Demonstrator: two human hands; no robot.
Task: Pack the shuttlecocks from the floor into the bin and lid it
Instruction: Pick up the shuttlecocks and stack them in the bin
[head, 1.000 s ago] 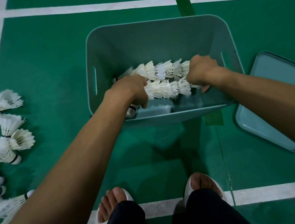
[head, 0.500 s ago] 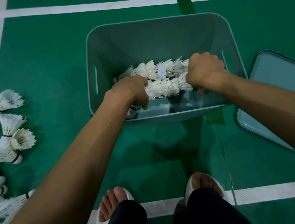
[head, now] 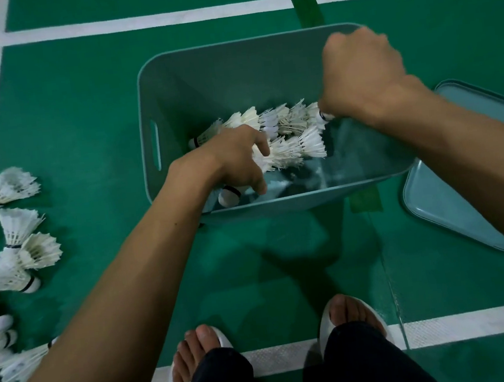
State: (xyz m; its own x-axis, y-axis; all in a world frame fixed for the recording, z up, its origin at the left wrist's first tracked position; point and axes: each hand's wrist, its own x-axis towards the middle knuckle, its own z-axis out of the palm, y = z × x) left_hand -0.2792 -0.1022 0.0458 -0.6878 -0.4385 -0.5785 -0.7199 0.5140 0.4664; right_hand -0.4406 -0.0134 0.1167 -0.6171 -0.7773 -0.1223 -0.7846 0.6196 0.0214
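While white feathered shuttlecocks lie in nested rows inside the bin, the left hand loosely grips one row; the right hand, fisted, has lifted away, its contents unclear.

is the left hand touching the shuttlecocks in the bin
Touching. The head view shows the left hand inside the bin, its fingers lying directly on the white feathers of the shuttlecocks, no gap visible.

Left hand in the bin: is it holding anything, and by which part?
The left hand has a grip on a nested row of shuttlecocks at its cork end; a cork shows below the fingers. The right hand is blurred; cannot tell.
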